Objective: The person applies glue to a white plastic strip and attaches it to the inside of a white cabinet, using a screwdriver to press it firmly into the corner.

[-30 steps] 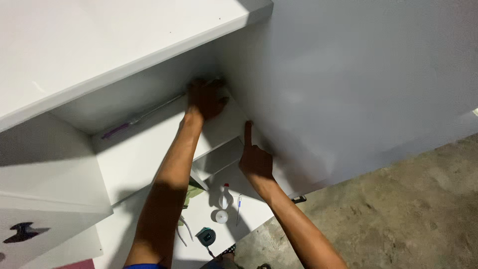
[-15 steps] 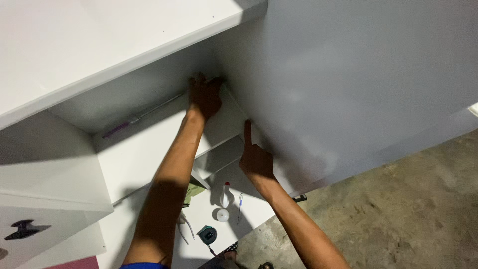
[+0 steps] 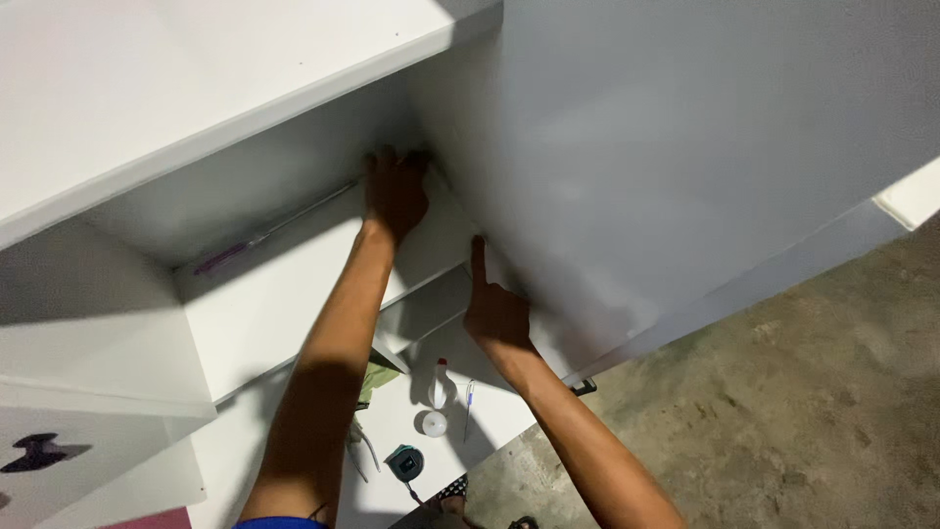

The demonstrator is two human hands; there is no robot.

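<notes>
I look down into a white cabinet (image 3: 245, 88). My left hand (image 3: 395, 191) reaches deep inside, fingers spread flat against the back corner under the top board, where the large white side panel (image 3: 685, 167) meets it. My right hand (image 3: 494, 309) rests lower against the same side panel, index finger pointing up along its edge, other fingers curled. Neither hand holds anything. A long screwdriver (image 3: 264, 235) with a purple handle lies on the white shelf (image 3: 274, 313) just left of my left forearm.
On the lower white board lie a small white bottle (image 3: 441, 384), a white round lid (image 3: 432, 423), a pen (image 3: 468, 407), a teal tape measure (image 3: 403, 462), white cable (image 3: 362, 446) and a green cloth (image 3: 377, 377). Bare concrete floor (image 3: 783, 411) spreads to the right.
Both hands hold nearly the same places. My left hand has flattened and pressed a little deeper into the corner; the view has shifted slightly.
</notes>
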